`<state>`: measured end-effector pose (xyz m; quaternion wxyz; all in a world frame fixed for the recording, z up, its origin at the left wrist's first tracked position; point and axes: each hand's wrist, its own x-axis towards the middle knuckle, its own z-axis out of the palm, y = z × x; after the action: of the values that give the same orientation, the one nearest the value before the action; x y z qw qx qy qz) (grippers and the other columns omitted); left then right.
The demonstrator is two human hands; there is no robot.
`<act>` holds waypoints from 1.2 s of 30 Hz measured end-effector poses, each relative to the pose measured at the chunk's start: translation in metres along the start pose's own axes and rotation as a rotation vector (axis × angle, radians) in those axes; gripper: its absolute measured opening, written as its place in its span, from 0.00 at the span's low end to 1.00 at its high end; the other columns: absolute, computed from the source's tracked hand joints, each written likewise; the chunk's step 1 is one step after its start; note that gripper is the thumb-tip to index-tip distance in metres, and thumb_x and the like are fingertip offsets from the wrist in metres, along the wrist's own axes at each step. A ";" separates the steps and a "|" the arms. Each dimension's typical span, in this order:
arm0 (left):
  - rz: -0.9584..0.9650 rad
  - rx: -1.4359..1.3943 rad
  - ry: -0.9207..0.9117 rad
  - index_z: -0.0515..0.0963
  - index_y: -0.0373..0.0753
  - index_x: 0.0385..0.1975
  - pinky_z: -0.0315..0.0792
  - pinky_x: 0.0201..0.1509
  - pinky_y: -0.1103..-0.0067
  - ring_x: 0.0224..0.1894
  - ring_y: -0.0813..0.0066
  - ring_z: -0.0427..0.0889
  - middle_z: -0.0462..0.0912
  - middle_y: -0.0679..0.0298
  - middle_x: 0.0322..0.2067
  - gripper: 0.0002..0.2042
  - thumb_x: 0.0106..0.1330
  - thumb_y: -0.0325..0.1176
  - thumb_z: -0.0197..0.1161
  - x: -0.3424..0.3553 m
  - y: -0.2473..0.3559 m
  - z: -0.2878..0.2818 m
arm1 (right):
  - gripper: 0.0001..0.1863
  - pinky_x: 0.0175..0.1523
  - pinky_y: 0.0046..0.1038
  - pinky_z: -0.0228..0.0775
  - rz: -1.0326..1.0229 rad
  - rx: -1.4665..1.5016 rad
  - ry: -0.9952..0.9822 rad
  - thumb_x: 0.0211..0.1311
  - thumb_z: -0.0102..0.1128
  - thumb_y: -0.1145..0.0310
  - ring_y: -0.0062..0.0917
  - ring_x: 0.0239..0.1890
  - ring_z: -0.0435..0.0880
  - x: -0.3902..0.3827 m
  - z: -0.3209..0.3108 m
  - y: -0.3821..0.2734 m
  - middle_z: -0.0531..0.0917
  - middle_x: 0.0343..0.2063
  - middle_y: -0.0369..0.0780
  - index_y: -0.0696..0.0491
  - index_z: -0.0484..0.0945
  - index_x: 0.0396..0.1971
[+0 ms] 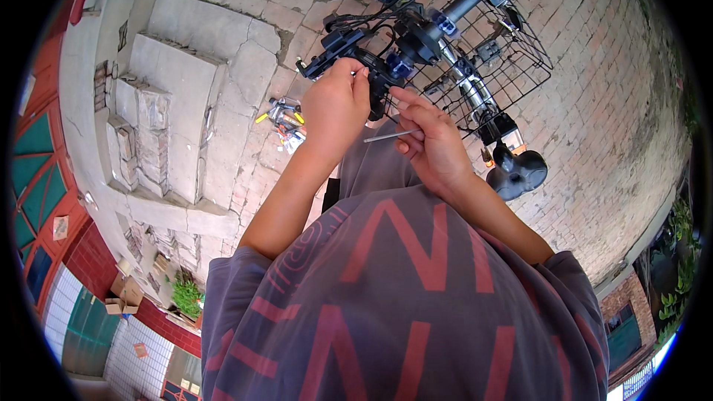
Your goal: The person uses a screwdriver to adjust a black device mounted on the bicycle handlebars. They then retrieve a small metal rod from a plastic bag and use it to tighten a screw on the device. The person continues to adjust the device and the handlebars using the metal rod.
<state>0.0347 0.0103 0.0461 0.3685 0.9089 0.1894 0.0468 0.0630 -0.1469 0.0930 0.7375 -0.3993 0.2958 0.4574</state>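
Note:
In front of me stands a bicycle with a dark frame, its handlebar parts crowded with black cables. My left hand is closed in a pinch at a black bracket-like part of the bicycle; whatever lies between thumb and forefinger is too small to make out. A thin metal rod, perhaps a tool shaft, sticks out leftward from my right hand, which is closed on it. The right forefinger reaches toward the black parts just beyond the left fingertips.
A wire basket sits on the bicycle's far right side, with a black saddle nearer. Several hand tools, some yellow-handled, make a pile on the brick paving. Concrete steps rise at left.

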 end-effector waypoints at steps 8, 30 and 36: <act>-0.024 -0.023 -0.014 0.78 0.37 0.33 0.67 0.23 0.76 0.18 0.70 0.75 0.77 0.62 0.18 0.05 0.64 0.31 0.60 -0.002 0.006 -0.004 | 0.23 0.31 0.20 0.61 0.012 0.025 -0.011 0.61 0.55 0.70 0.10 0.24 0.64 0.002 -0.004 -0.001 0.67 0.23 0.26 0.59 0.69 0.57; -0.006 -0.032 -0.168 0.75 0.35 0.38 0.67 0.26 0.82 0.23 0.82 0.74 0.77 0.67 0.23 0.04 0.66 0.26 0.57 0.008 -0.003 -0.007 | 0.21 0.30 0.20 0.61 0.040 0.027 -0.019 0.61 0.54 0.71 0.09 0.22 0.62 0.004 -0.006 -0.004 0.66 0.22 0.25 0.57 0.71 0.55; -0.164 -0.285 -0.182 0.74 0.34 0.36 0.67 0.26 0.82 0.24 0.83 0.74 0.78 0.67 0.24 0.04 0.67 0.28 0.57 0.003 -0.003 -0.005 | 0.21 0.31 0.20 0.62 0.045 0.022 -0.025 0.61 0.54 0.71 0.09 0.23 0.63 0.005 -0.007 -0.002 0.66 0.23 0.25 0.57 0.71 0.55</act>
<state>0.0349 0.0166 0.0471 0.5117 0.8294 0.2204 -0.0396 0.0665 -0.1519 0.0864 0.7351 -0.3785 0.3005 0.4754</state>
